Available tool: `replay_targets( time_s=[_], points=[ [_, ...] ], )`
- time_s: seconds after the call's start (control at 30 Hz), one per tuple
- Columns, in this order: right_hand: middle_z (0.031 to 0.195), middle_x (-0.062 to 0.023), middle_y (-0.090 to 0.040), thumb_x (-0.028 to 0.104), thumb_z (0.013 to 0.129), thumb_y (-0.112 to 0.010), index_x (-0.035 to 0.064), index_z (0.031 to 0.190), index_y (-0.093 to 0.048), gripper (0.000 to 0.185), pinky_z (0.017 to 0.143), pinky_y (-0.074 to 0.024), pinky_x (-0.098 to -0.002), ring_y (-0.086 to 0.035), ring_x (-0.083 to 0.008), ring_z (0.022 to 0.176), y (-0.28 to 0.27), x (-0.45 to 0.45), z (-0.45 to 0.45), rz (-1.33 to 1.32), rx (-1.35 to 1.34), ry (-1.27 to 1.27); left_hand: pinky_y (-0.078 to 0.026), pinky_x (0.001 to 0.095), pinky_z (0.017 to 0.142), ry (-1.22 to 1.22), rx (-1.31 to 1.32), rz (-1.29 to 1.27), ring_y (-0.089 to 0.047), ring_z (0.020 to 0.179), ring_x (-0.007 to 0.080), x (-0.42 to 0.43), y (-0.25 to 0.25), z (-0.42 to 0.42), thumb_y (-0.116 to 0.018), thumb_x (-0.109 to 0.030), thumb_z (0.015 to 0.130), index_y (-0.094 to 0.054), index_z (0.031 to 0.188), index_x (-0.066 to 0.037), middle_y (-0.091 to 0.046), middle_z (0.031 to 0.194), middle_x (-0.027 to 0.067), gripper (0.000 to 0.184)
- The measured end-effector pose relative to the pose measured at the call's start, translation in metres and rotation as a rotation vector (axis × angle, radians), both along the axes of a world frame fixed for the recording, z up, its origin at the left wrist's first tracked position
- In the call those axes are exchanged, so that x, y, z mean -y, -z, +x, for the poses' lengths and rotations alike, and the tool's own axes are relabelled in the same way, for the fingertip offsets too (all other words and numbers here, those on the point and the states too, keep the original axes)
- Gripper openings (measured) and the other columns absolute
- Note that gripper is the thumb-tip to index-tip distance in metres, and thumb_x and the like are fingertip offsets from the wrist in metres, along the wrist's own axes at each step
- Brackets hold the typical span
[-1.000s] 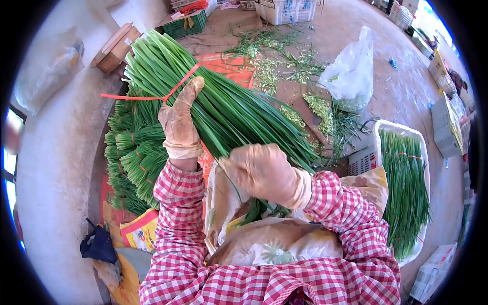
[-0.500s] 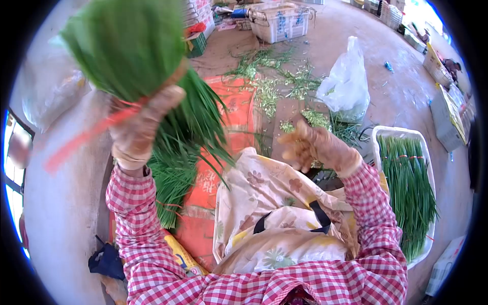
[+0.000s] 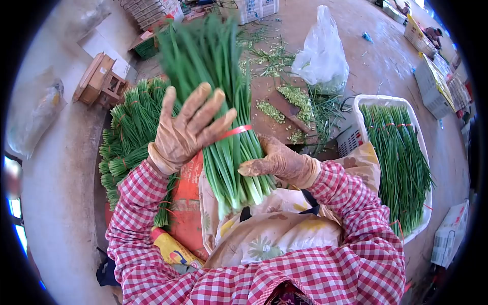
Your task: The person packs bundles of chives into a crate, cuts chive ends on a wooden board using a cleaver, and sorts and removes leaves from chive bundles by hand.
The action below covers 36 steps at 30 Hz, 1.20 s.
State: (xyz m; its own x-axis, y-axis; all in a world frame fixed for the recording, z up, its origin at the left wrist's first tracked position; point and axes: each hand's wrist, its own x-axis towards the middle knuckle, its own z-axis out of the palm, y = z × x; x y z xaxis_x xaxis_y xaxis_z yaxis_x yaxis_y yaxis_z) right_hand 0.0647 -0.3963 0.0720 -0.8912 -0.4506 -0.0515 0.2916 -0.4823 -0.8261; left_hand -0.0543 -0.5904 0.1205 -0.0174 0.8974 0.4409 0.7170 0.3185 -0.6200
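A bunch of green stalks [image 3: 223, 96] hangs over my lap, its pale cut ends toward me and its leafy tips blurred. A red band [image 3: 235, 132] circles it. My right hand [image 3: 282, 161] grips the bunch from the right, below the band, with the thumb in front. My left hand [image 3: 190, 127], gloved like the right, has its fingers spread at the left side of the bunch, with the fingertips by the band. Left of it, tied bunches [image 3: 124, 137] lie in a pile.
At the right stands a white crate [image 3: 423, 147] filled with banded bunches. Ahead are a plastic bag [image 3: 323, 56], green trimmings [image 3: 300, 101] and a wooden stool [image 3: 101, 81]. People sit far off at the upper right.
The bunch has swung over, its cut ends now toward me. My right hand has come onto it, and my left hand has opened. The red band now wraps round the bunch, with no long loose end showing.
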Motion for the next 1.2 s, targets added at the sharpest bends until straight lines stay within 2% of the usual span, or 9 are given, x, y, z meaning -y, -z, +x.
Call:
replay_targets(
  time_s=[0.07, 0.17, 0.23, 0.33, 0.47, 0.73, 0.9, 0.97, 1.2],
  points=[
    [0.111, -0.0036, -0.060, 0.016, 0.076, -0.079, 0.0021, 0.127, -0.045, 0.063, 0.085, -0.0499, -0.0274, -0.059, -0.0103, 0.094, 0.012, 0.004, -0.001, 0.013, -0.128, 0.198, -0.017, 0.0535, 0.110, -0.112, 0.010, 0.077, -0.036, 0.135, 0.0213, 0.005, 0.005, -0.012, -0.062, -0.023, 0.079, -0.044, 0.134, -0.037, -0.038, 0.146, 0.0035, 0.060],
    [0.108, -0.0032, -0.060, 0.019, 0.074, -0.081, 0.0014, 0.128, -0.044, 0.067, 0.084, -0.0495, -0.0269, -0.057, -0.0095, 0.094, 0.030, 0.003, -0.005, 0.045, -0.146, 0.283, -0.039, 0.0380, 0.101, -0.140, 0.351, 0.584, -0.048, 0.126, 0.0248, 0.027, 0.011, -0.009, -0.068, -0.009, 0.080, -0.057, 0.118, -0.008, -0.053, 0.133, 0.0091, 0.039],
    [0.105, -0.0028, -0.059, 0.021, 0.072, -0.082, 0.0010, 0.128, -0.043, 0.071, 0.085, -0.0487, -0.0269, -0.056, -0.0100, 0.094, 0.024, 0.006, 0.002, 0.039, -0.095, 0.297, -0.051, 0.0266, 0.080, -0.237, 1.154, 1.044, -0.058, 0.108, 0.0169, 0.061, 0.074, -0.019, -0.060, -0.013, 0.090, -0.064, 0.109, -0.004, -0.062, 0.113, 0.0105, 0.021],
    [0.111, -0.0049, -0.057, 0.024, 0.070, -0.084, 0.0010, 0.129, -0.043, 0.075, 0.090, -0.0459, -0.0284, -0.053, -0.0123, 0.101, 0.018, 0.014, 0.003, 0.126, -0.276, 0.341, -0.050, 0.0295, 0.082, -0.305, 2.222, 1.469, -0.059, 0.107, 0.0187, 0.064, 0.163, -0.027, -0.059, -0.016, 0.090, -0.062, 0.111, -0.003, -0.063, 0.113, 0.0114, 0.025],
    [0.119, -0.0061, -0.055, 0.029, 0.066, -0.085, 0.0013, 0.131, -0.043, 0.082, 0.096, -0.0422, -0.0316, -0.052, -0.0155, 0.109, 0.043, 0.030, 0.011, 0.033, -0.291, 0.259, -0.050, 0.0333, 0.085, 0.264, 2.884, 1.581, -0.059, 0.106, 0.0212, -0.002, 0.200, -0.011, -0.059, -0.021, 0.090, -0.060, 0.114, -0.003, -0.063, 0.113, 0.0124, 0.031],
    [0.132, -0.0114, -0.051, 0.036, 0.085, -0.067, 0.0007, 0.138, -0.038, 0.070, 0.102, -0.0408, -0.0387, -0.051, -0.0236, 0.119, 0.124, 0.002, 0.003, -0.340, 0.166, -0.318, -0.050, 0.0410, 0.090, 1.064, 2.897, 1.453, -0.061, 0.103, 0.0260, -0.033, 0.163, -0.024, -0.057, -0.030, 0.089, -0.056, 0.120, -0.001, -0.063, 0.114, 0.0146, 0.043],
    [0.127, -0.0056, -0.052, 0.033, 0.085, -0.068, 0.0054, 0.135, -0.038, 0.065, 0.096, -0.0429, -0.0403, -0.053, -0.0208, 0.113, 0.106, -0.004, -0.021, -0.355, -0.013, -0.034, -0.053, 0.0361, 0.087, 0.023, 2.483, 1.158, -0.064, 0.097, 0.0219, 0.001, 0.082, -0.008, -0.063, -0.019, 0.081, -0.055, 0.120, 0.000, -0.063, 0.112, 0.0122, 0.044],
    [0.126, -0.0072, -0.052, 0.013, 0.080, -0.074, 0.0029, 0.134, -0.041, 0.065, 0.097, -0.0434, -0.0458, -0.050, -0.0261, 0.119, 0.093, -0.004, -0.024, -0.418, 0.071, 0.088, -0.053, 0.0336, 0.084, 0.112, 2.275, 1.100, -0.065, 0.088, 0.0207, -0.002, 0.072, -0.003, -0.068, -0.008, 0.075, -0.054, 0.119, 0.001, -0.066, 0.104, 0.0113, 0.047],
    [0.115, -0.0029, -0.060, 0.026, 0.084, -0.071, 0.0055, 0.122, -0.054, 0.047, 0.092, -0.0472, -0.0298, -0.058, -0.0128, 0.103, 0.077, -0.013, -0.031, -0.409, 0.031, 0.411, -0.049, 0.0338, 0.089, -0.019, 2.241, 0.848, -0.063, 0.095, 0.0203, -0.005, 0.060, 0.051, -0.073, -0.006, 0.072, -0.056, 0.119, 0.000, -0.065, 0.107, 0.0097, 0.050]
  ],
)
